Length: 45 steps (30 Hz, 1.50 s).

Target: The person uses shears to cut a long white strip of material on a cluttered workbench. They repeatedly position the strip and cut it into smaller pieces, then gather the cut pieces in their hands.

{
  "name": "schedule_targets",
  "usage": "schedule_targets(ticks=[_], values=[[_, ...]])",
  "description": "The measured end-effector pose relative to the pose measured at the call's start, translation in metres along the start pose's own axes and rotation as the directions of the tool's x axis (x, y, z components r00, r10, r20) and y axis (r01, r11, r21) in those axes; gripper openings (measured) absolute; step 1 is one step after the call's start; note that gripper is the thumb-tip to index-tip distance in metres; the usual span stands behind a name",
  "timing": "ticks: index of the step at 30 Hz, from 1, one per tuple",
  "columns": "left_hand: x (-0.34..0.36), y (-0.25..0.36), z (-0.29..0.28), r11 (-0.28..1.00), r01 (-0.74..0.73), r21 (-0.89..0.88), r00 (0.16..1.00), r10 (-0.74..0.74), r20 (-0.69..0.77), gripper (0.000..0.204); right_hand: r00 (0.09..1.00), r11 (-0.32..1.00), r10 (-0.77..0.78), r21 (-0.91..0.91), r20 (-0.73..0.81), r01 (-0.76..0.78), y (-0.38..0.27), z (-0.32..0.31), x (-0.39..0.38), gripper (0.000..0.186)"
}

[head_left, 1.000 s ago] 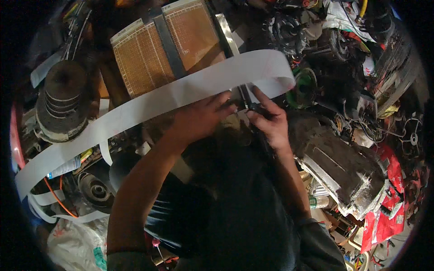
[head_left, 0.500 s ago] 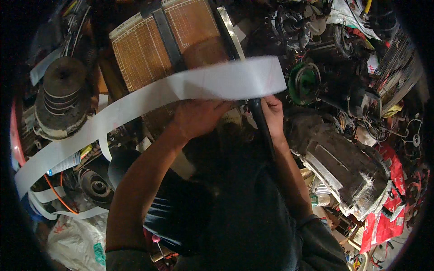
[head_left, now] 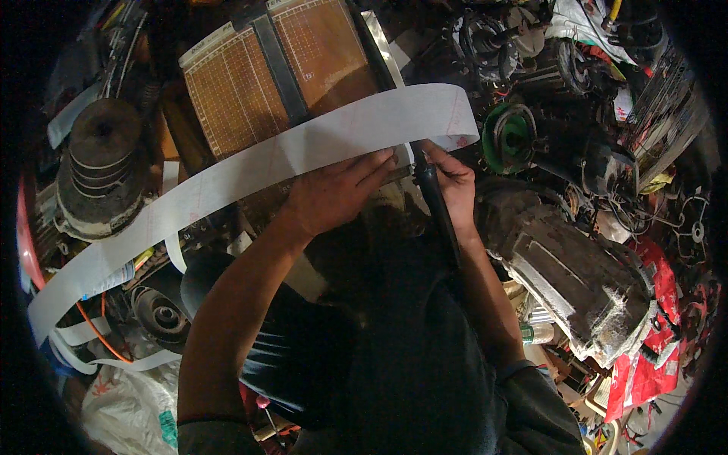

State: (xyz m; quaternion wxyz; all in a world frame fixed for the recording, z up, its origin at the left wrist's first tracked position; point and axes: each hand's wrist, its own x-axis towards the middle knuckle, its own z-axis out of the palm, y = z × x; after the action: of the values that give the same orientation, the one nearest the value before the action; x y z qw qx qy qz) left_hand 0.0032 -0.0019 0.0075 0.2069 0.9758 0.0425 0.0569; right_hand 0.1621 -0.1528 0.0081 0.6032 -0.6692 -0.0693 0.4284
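Observation:
A long white paper strip [head_left: 250, 163] with faint red markings runs across a brown gridded guillotine paper cutter [head_left: 334, 57]. Its right end bends over and curls back toward my right hand. My left hand [head_left: 334, 193] lies with fingers stretched along the strip's near edge, by the cutter's edge. My right hand [head_left: 455, 186] is closed, thumb and finger pinched at the curled strip beyond the blade; the exact grip is partly hidden. Between my hands sits the black handle [head_left: 434, 197] of the cutter's arm, whose shiny metal blade [head_left: 384, 49] points away, raised or lowered I cannot tell.
A stacked, dusty motor-like part [head_left: 106, 159] stands at the left. On the right are a green wheel [head_left: 509, 138], a large dusty casing [head_left: 576, 280] and a red bag [head_left: 644, 356]. A white plastic bag [head_left: 129, 406] lies lower left.
The strip has settled slightly, its right end moving a little left and up and curling back more visibly. My left fingers now show more fully at its near edge; the right hand stays nearly in place.

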Motion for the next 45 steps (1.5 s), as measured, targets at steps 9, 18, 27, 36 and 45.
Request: schedule_targets(ticks=[9, 18, 27, 36, 45], values=[[0.000, -0.003, 0.002, 1.000, -0.022, -0.015, 1.000, 0.022, -0.009, 0.053, 0.999, 1.000, 0.028, 0.012, -0.031, -0.028, -0.008, 0.000, -0.003, 0.038], [0.001, 0.002, -0.004, 0.993, 0.060, -0.101, 0.998, -0.060, 0.002, 0.033, 0.973, 0.996, 0.048, -0.087, 0.227, -0.029, -0.021, -0.011, -0.010, 0.073], [-0.001, -0.007, 0.006, 0.998, -0.027, -0.057, 1.000, 0.027, -0.009, 0.048, 0.982, 0.994, 0.072, -0.095, 0.175, -0.056, -0.026, -0.002, -0.015, 0.067], [-0.001, -0.002, 0.003, 0.996, 0.081, -0.049, 0.997, -0.080, 0.025, 0.040, 0.978, 0.978, 0.207, -0.042, 0.005, -0.206, -0.017, -0.004, -0.014, 0.037], [-0.006, 0.001, 0.004, 0.996, 0.062, 0.071, 0.998, -0.064, 0.015, 0.048, 0.990, 0.999, 0.020, 0.042, 0.139, -0.026, -0.027, 0.008, -0.013, 0.045]])
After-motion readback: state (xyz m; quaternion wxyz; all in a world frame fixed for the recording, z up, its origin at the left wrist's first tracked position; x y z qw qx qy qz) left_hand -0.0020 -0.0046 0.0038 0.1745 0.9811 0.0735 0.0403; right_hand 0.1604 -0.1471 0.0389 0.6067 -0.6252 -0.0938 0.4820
